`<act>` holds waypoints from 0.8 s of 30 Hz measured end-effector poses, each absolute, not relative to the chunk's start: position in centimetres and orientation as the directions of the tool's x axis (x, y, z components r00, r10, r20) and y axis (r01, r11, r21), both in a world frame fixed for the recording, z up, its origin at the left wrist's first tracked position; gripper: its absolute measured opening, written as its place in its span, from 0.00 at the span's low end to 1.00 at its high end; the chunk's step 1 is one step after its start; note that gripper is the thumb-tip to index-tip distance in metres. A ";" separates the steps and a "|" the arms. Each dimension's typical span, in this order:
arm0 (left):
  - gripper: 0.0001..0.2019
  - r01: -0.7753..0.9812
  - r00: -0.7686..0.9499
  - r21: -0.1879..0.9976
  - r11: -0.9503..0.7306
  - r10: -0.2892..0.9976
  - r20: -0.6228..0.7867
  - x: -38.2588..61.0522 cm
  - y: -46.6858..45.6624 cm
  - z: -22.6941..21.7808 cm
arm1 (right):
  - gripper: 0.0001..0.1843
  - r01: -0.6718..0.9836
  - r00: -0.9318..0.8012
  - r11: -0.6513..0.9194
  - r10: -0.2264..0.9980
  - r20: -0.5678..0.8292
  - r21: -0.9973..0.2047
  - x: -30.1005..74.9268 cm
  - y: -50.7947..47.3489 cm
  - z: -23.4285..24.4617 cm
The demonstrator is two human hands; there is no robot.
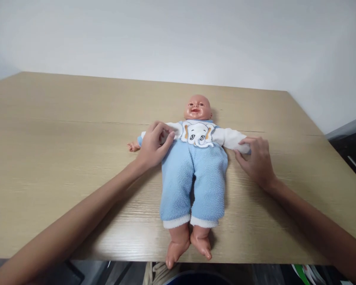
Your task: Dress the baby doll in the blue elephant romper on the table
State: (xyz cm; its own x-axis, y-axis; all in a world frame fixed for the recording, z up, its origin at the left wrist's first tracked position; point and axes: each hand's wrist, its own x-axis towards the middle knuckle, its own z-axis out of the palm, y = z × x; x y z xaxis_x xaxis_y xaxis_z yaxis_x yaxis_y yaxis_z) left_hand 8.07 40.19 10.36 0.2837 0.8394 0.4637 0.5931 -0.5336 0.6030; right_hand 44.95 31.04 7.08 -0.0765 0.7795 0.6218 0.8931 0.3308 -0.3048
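Observation:
A baby doll (179, 186) lies on its back on the table, head away from me and bare feet at the front edge. It wears a blue fleece outfit with white sleeves and an elephant face (198, 134) on the chest. My left hand (156, 146) rests over the sleeve on the left, fingers curled and thumb close to them at the cloth; the doll's small hand (133, 146) sticks out beyond. On the other side, my right hand (258, 158) has thumb and fingers around the end of the right-hand sleeve (231, 138), hiding the doll's hand there.
The wooden table (62, 158) has a thin seam running across it and meets a white wall (178, 39) at the back. Below the front edge are a beige shoe or lace (160, 273) and a green and white item (302, 274). Something dark stands past the right edge.

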 end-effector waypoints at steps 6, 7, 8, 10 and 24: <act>0.08 0.446 0.556 0.440 -0.779 0.626 0.546 14.1 40.7 13.9 | 0.27 0.893 -0.110 0.321 0.835 0.539 -0.315 49.3 31.6 5.8; 0.09 0.414 0.620 0.412 -0.812 0.582 0.526 15.5 40.9 14.3 | 0.25 0.890 -0.100 0.318 0.836 0.540 -0.328 49.6 31.8 5.7; 0.11 0.385 0.681 0.382 -0.840 0.538 0.496 16.9 41.3 14.5 | 0.23 0.888 -0.090 0.316 0.831 0.548 -0.334 49.7 32.0 5.7; 0.17 0.355 0.777 0.337 -0.872 0.475 0.414 19.6 42.0 14.6 | 0.20 0.885 -0.060 0.314 0.808 0.586 -0.343 49.6 32.0 5.9; 0.22 0.328 0.836 0.335 -0.883 0.437 0.332 22.8 43.3 13.1 | 0.58 0.360 0.209 0.225 0.926 0.313 -0.905 45.9 30.2 5.7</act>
